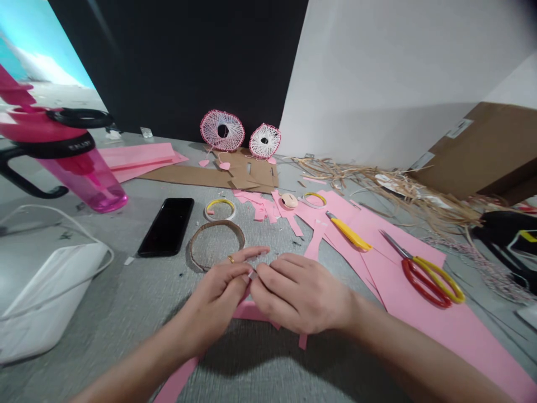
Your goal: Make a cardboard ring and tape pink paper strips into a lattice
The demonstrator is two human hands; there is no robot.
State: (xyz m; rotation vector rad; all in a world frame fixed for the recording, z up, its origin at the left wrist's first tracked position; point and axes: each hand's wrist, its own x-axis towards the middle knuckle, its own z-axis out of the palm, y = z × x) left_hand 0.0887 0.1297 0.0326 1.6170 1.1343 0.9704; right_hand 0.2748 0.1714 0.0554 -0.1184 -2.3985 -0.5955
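The left hand and right hand meet over the grey bench, curled closed and pinching a small pale scrap between them, too small to identify. A pink paper strip lies beneath the hands. Just ahead of the hands sits a brown ring, with a black phone farther ahead-left. Red-and-yellow scissors rest on a pink sheet to the right, and a dark wall rises far ahead.

The pale scrap by the right hand is indistinct; the cardboard box runs off-frame.
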